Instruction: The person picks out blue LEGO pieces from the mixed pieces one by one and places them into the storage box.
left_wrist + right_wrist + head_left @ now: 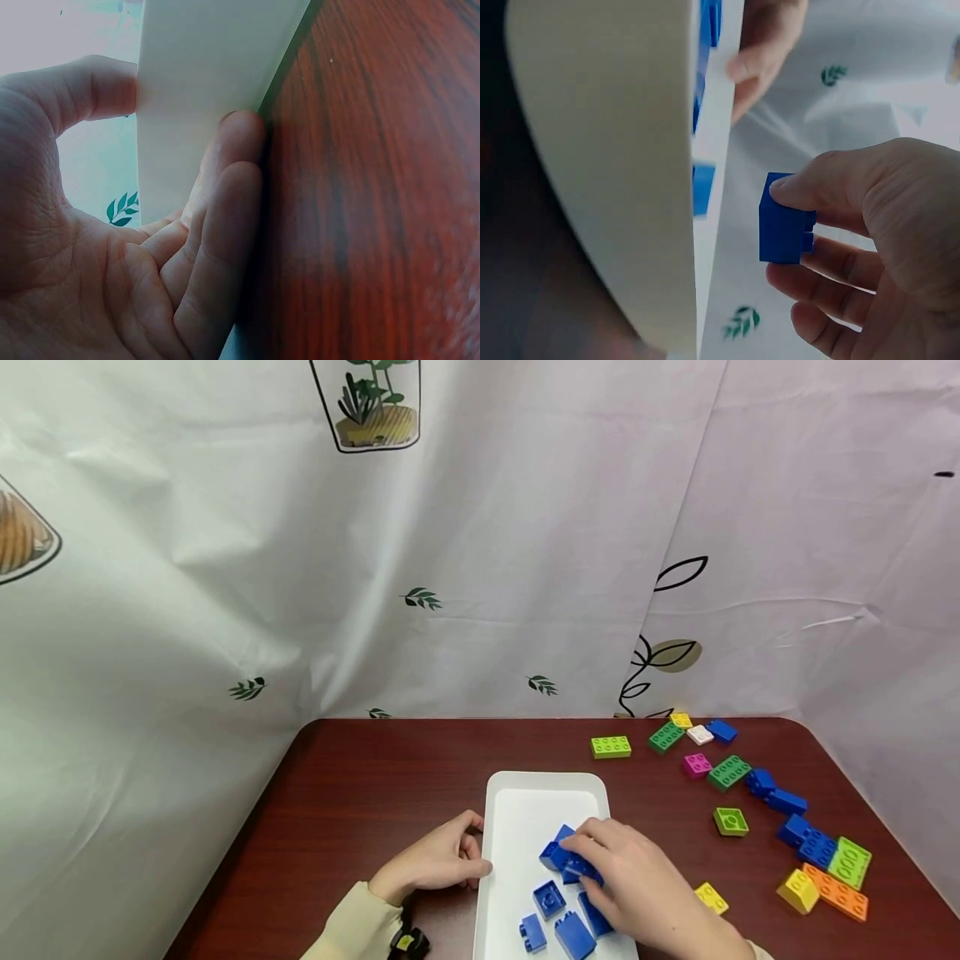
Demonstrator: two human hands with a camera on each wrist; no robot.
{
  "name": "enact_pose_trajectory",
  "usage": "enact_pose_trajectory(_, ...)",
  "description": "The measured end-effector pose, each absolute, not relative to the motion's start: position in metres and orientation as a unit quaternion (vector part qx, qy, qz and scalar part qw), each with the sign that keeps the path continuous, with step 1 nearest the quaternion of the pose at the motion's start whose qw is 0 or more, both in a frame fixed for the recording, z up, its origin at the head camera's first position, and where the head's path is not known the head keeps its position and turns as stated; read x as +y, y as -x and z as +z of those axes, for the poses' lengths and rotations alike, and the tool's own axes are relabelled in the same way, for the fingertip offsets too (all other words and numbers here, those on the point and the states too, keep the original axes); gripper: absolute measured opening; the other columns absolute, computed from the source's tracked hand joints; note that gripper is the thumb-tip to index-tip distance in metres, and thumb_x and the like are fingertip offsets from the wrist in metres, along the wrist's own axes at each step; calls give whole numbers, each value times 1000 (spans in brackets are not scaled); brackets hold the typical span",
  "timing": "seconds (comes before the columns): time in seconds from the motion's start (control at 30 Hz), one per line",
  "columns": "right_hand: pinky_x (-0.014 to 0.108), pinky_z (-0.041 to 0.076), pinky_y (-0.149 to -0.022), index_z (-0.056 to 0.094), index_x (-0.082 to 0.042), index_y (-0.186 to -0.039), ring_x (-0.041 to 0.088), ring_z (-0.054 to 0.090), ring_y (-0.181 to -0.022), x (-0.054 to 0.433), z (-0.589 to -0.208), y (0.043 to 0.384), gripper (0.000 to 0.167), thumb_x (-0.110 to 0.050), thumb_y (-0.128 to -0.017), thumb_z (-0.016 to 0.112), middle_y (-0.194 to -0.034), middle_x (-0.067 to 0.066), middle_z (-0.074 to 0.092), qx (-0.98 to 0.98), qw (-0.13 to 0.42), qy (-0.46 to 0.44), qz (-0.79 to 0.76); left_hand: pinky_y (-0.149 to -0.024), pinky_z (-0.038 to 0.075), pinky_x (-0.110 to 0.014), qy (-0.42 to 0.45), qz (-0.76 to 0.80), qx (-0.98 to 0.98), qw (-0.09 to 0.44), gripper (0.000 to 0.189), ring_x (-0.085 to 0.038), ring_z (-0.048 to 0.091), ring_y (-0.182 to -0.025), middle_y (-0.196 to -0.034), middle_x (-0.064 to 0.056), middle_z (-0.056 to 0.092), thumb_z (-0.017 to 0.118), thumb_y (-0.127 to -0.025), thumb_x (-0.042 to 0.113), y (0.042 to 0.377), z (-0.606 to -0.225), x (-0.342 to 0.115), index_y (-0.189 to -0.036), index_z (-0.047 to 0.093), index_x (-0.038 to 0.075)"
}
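Along the left side of a white tray point(517, 810), my left hand point(442, 857) grips the edge. Its thumb is on the rim, and the fingertips point(238, 135) lie against the outer wall, low by the table. Over the tray, my right hand point(637, 881) pinches a blue toy building brick point(781, 229) between thumb and fingers, its studs facing the palm in the right wrist view. Several other blue bricks lie in the tray's near half, among them a square one point(549, 900), a larger one point(575, 935) and a small one point(532, 933).
Loose bricks are scattered over the right side of the brown table point(360, 785): a lime brick point(611, 747), a green one point(729, 772), a pink one point(697, 765), an orange one point(836, 892) and several blue ones. A patterned white curtain point(480, 527) hangs behind the table.
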State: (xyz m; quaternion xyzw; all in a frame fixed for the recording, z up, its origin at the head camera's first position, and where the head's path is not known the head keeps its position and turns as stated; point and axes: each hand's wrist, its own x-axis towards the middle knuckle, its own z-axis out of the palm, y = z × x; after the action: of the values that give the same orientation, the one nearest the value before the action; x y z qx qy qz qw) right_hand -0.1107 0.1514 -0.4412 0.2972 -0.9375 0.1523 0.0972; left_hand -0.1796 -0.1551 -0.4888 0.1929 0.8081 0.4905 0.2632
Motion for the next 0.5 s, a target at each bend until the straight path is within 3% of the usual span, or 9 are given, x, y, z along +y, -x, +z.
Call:
enact_pose_trajectory(0.4, 28, 57, -90, 71, -23, -119, 1, 59, -99, 115, -454, 132, 27, -22, -93, 78, -111, -14, 64, -883, 54, -428, 184, -56, 50, -24, -202, 488, 809, 258, 47, -13, 62, -58, -69, 0, 62, 74, -88, 15, 179, -488, -155, -126, 49, 3)
enact_pose_trajectory(0.5, 34, 56, -96, 69, -22, -126, 6, 61, -109, 112, -457, 134, 33, -27, -94, 76, -122, -10, 65, -883, 50, -429, 182, -55, 49, -23, -206, 484, 811, 257, 47, -12, 61, -58, -69, 1, 62, 74, -88, 15, 180, -489, -155, -126, 49, 2)
